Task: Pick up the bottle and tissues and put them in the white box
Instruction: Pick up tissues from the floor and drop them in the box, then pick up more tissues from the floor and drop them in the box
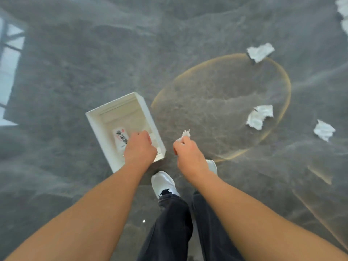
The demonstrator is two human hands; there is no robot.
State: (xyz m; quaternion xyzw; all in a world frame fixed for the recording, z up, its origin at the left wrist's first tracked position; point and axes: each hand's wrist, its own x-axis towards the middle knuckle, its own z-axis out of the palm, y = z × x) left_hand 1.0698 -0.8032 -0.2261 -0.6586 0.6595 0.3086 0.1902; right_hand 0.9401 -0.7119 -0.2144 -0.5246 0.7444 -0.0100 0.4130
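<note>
The white box [93,121] lies open on the grey floor, left of centre. Inside it is a clear bottle [120,138] with a white label and black characters. My left hand [139,149] is over the box's near end, its fingers curled around the bottle's lower part. To the right of the box, my right hand [188,154] pinches a small crumpled tissue [185,135] above the floor. More crumpled tissues lie on the floor to the right: one far tissue [260,52], one middle tissue [259,116] and one right tissue [324,130].
The floor is glossy grey stone with a faint tan ring [222,108] marked on it. Another white tissue [342,10] sits at the top right corner. My white shoes [163,182] and dark trousers stand just below the box. A window reflection shines at the left edge.
</note>
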